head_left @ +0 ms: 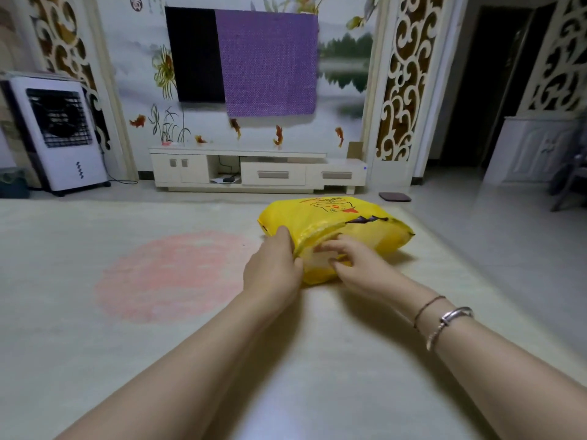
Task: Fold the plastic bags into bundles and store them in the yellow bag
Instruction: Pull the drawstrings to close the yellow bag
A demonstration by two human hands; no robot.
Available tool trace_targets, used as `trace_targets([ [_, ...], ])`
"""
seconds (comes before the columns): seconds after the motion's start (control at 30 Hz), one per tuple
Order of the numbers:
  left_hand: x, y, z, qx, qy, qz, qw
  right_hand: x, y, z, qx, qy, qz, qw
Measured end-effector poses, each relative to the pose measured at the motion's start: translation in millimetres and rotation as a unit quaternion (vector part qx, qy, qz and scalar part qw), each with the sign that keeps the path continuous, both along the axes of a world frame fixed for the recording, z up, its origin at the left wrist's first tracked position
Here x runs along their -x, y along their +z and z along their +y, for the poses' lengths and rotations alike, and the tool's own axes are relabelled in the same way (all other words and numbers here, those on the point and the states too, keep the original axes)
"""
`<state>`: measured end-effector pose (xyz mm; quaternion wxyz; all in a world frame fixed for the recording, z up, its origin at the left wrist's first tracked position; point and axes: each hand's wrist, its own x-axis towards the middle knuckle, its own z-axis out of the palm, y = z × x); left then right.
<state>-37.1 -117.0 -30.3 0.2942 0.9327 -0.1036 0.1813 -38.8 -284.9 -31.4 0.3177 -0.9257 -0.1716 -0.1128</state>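
The yellow bag (333, 223) lies on the pale rug (127, 312), printed with a red cartoon face and small lettering too blurred to read. The left hand (273, 265) pinches its opening edge. The right hand (355, 262), fingers loosely curled, touches a white plastic bag (320, 260) inside the opening; its grip there cannot be told.

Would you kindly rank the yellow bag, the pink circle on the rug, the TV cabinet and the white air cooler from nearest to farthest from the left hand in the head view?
From the left hand:
1. Yellow bag, gripped at its opening, just to the right.
2. Pink circle, on the rug to the left.
3. TV cabinet, ahead against the wall.
4. White air cooler, far left corner.
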Motion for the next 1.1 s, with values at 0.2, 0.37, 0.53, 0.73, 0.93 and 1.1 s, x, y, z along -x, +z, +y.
trace_targets([
  [0.2, -9, -5, 18, 0.091, -0.142, -0.044, 0.985, -49, 0, 38, 0.274, -0.057, 0.119, 0.953],
  [0.37, -6, -13, 35, 0.103, -0.154, -0.03, 0.982, -72, 16, 66, 0.406, -0.022, 0.163, 0.899],
  [0.53, -7, -5, 28, 0.25, -0.093, 0.042, 0.963, -34, 9, 41, 0.202, -0.044, 0.133, 0.969],
  [0.73, -2, 37, 12, 0.469, -0.087, 0.169, 0.863, 7, 28, 6, 0.049, 0.018, -0.002, 0.999],
  [0.93, 5, 91, 25, 0.578, -0.14, 0.246, 0.766, 31, 75, -17, 0.063, 0.018, -0.073, 0.995],
  [1.1, 9, 123, 55, 0.665, -0.182, 0.304, 0.658, 24, 126, 2, 0.078, 0.019, -0.105, 0.991],
])
